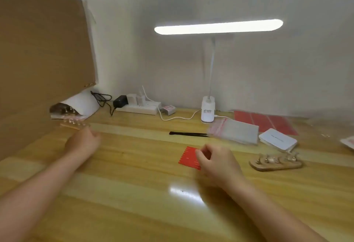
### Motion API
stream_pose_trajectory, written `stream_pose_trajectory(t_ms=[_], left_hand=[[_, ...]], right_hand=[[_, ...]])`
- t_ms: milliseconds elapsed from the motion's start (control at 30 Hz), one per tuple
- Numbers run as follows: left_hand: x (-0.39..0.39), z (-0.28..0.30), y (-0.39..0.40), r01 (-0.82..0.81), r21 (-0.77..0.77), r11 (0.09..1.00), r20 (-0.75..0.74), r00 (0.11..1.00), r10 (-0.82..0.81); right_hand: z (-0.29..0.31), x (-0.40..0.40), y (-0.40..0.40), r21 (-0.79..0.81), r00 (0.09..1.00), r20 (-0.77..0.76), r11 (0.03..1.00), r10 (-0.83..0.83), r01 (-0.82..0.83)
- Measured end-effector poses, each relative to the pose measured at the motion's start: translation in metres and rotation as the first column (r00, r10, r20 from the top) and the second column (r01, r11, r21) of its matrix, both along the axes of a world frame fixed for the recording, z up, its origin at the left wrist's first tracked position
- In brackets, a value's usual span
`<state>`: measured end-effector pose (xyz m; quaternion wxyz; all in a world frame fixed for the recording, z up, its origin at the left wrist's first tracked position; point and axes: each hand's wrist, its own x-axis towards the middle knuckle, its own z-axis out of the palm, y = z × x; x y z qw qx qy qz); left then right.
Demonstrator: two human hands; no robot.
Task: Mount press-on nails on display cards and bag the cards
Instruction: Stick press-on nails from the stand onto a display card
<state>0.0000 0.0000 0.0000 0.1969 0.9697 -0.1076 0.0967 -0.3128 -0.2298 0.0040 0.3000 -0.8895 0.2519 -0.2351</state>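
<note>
Wooden bench [134, 193] under lit lamp [218, 27]; cardboard [42, 40] leaning far left. Bags [235, 131] beside lamp base. Nail holder [275, 162] near right, loaded; second holder [73, 123] far left. Red card [188, 157] centre, flat on bench. Right hand [218, 162] on card's right edge, fingers curled, grip pinching card. Left hand [83, 142] stretched toward far holder, grip apparently released, blurred. Advice: pin card flat, lift holder level so nails stay seated.
</note>
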Motion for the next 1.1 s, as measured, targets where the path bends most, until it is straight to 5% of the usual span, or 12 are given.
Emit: stream_pose_trajectory(t_ms=[100, 267, 667, 867, 1100], left_hand=[[0.031, -0.005, 0.008, -0.156, -0.13, 0.979, -0.039, 0.988, 0.152], [0.062, -0.002, 0.005, -0.33, -0.148, 0.932, -0.077, 0.944, 0.322], [0.103, 0.02, -0.011, -0.423, -0.087, 0.902, -0.234, 0.889, 0.394], [0.086, 0.013, 0.001, -0.374, 0.013, 0.927, -0.247, 0.898, 0.365], [-0.002, 0.011, -0.011, -0.131, -0.153, 0.979, -0.323, 0.944, 0.076]], right_hand=[[-0.008, 0.005, 0.005, -0.171, 0.997, 0.019, 0.982, -0.077, 0.079], [-0.009, -0.008, 0.005, -0.223, 0.997, 0.06, 0.973, -0.053, 0.066], [-0.009, -0.021, 0.002, -0.255, 0.993, 0.025, 0.96, -0.112, 0.114], [-0.009, -0.021, 0.005, -0.231, 0.995, 0.026, 0.967, -0.101, 0.104], [-0.001, -0.018, 0.002, -0.297, 0.994, 0.013, 0.949, -0.11, 0.109]])
